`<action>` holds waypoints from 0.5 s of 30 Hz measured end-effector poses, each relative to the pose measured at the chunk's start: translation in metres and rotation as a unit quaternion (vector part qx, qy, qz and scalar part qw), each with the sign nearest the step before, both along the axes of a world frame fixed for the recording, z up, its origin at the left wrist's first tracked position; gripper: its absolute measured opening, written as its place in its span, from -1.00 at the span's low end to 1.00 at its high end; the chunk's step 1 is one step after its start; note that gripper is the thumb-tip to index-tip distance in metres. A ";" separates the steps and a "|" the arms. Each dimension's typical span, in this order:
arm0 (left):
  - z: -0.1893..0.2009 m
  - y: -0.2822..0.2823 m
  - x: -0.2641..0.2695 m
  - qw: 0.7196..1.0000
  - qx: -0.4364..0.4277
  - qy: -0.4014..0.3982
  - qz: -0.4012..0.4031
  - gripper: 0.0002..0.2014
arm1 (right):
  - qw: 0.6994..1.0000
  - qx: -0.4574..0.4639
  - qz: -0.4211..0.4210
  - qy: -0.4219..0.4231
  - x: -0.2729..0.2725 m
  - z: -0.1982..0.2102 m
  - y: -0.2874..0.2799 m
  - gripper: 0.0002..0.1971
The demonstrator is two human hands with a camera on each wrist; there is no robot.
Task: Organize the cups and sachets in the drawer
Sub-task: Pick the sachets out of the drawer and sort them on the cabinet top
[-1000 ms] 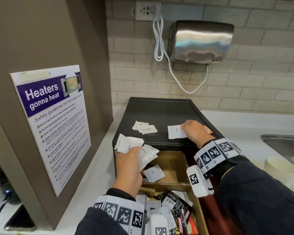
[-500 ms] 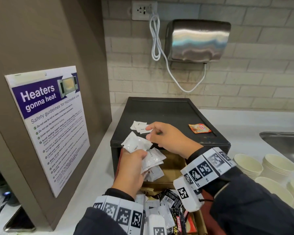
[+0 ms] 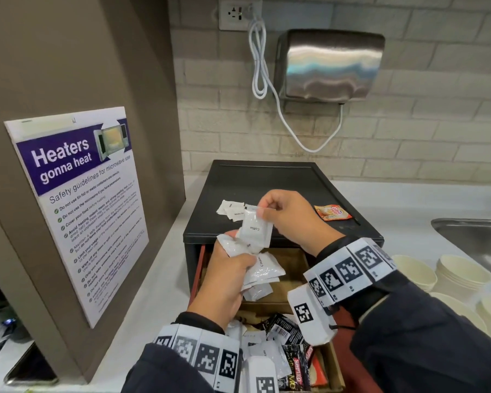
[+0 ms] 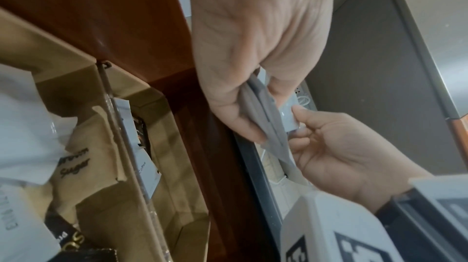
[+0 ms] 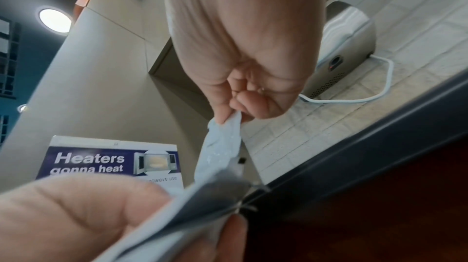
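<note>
Sorting of sachets is the step in hand: just above the black drawer box, your right hand pinches a white paper coffee sachet by its top edge, while your left hand grips a bunch of white sachets. Next, you probably add it to the bunch, aligned.

White paper sachets, an orange printed sachet on the black box, cream paper cups, purple-and-white poster.
</note>
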State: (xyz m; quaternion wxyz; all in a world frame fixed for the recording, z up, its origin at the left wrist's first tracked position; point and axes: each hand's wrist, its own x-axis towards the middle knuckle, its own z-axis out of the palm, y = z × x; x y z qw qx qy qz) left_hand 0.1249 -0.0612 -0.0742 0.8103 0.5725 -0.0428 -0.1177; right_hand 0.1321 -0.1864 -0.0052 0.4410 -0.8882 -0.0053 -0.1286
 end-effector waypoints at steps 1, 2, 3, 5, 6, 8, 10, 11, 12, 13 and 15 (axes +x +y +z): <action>0.000 0.000 0.001 1.000 -0.003 0.005 0.021 -0.52 | 1.000 0.016 -0.012 0.002 0.000 0.000 -0.003 -0.79; 0.000 0.001 0.003 0.999 -0.007 0.011 0.050 -0.52 | 0.999 0.030 -0.021 0.009 -0.001 0.000 -0.006 -0.80; 0.000 0.002 0.005 0.996 -0.011 0.020 0.085 -0.53 | 0.999 0.037 -0.027 0.021 -0.003 0.001 -0.009 -0.80; 0.000 0.006 0.009 0.986 -0.024 0.045 0.160 -0.55 | 0.998 0.022 -0.033 0.051 -0.005 0.000 -0.014 -0.81; 0.000 0.008 0.010 0.980 -0.029 0.056 0.187 -0.54 | 0.997 0.005 -0.033 0.068 -0.007 -0.002 -0.015 -0.82; 0.001 0.010 0.009 0.975 -0.048 0.062 0.207 -0.53 | 0.994 -0.022 -0.018 0.101 -0.009 -0.005 -0.015 -0.84; 0.003 0.009 0.006 0.975 -0.073 0.055 0.203 -0.52 | 0.992 -0.018 0.011 0.124 -0.011 -0.009 -0.011 -0.91; 0.004 0.009 0.004 0.975 -0.080 0.050 0.200 -0.52 | 0.992 -0.012 0.024 0.127 -0.012 -0.010 -0.007 -0.94; 0.006 0.008 0.003 0.976 -0.082 0.047 0.196 -0.53 | 0.991 -0.012 0.033 0.129 -0.013 -0.011 -0.004 -0.91; 0.007 0.008 0.002 0.977 -0.079 0.049 0.193 -0.53 | 0.990 -0.011 0.041 0.131 -0.014 -0.012 0.000 -0.87; 0.007 0.007 0.001 0.980 -0.080 0.043 0.179 -0.50 | 0.988 -0.002 0.060 0.139 -0.013 -0.014 0.007 -0.80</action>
